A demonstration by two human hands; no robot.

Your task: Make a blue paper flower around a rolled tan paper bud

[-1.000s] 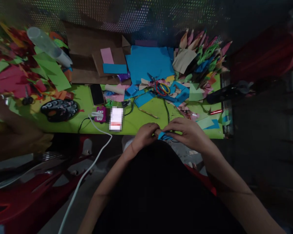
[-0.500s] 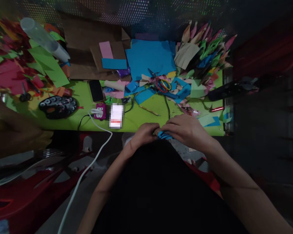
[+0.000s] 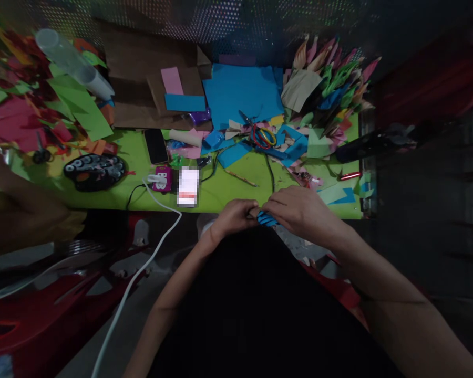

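Just in front of my body, over the table's near edge, my left hand [image 3: 237,216] is closed around the brown, stem-like end of a small paper piece [image 3: 267,219]. Its other end is blue and looks cut or pleated into narrow strips. From the right, my right hand [image 3: 298,211] pinches the blue end, fingers bent over its top. My fingers hide much of the piece, so its full shape does not show.
On the green table [image 3: 216,197] lie blue sheets [image 3: 242,94], paper scraps, scissors [image 3: 256,128], a pencil [image 3: 241,178], a lit phone [image 3: 188,186] and a purple power adapter [image 3: 161,179]. Folded paper pieces [image 3: 333,79] stand back right. A co-worker's arm [image 3: 19,210] reaches in left.
My right fingers have shifted slightly on the paper piece, and a little more of its blue strips and brown end shows. The grip of both hands continues.
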